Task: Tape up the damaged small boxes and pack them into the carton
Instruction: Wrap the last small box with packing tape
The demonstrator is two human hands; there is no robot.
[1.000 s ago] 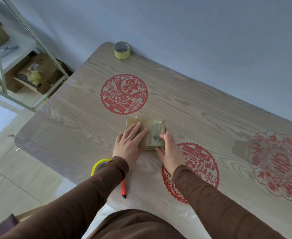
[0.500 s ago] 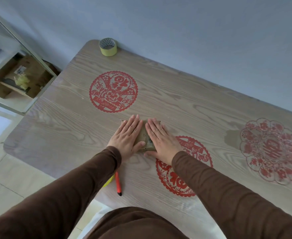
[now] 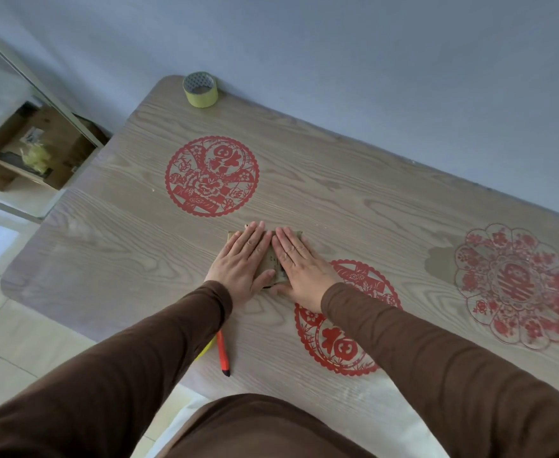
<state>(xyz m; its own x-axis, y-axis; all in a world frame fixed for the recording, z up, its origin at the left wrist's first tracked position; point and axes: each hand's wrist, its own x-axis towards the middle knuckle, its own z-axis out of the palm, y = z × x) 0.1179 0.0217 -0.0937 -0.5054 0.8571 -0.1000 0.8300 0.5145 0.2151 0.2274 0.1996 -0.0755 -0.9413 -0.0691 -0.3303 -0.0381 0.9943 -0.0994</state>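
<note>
A small brown cardboard box (image 3: 270, 264) lies flat on the wooden table (image 3: 106, 259), mostly covered by both hands. My left hand (image 3: 241, 259) presses on its left half with straight fingers. My right hand (image 3: 299, 266) presses flat on its right half, fingers straight and side by side with the left. A yellow tape roll (image 3: 200, 89) stands at the far left corner of the table. A second yellow roll (image 3: 207, 348) peeks out under my left forearm at the near edge.
A red pen-like tool (image 3: 223, 353) lies near the table's front edge. Red paper-cut decals (image 3: 212, 176) mark the tabletop. Left of the table, a metal shelf (image 3: 56, 104) holds a cardboard carton (image 3: 36, 147). A wall runs behind the table.
My right hand moved from gripping the box's right edge onto its top. Both hands now lie flat on the box, side by side. The view shifted slightly.
</note>
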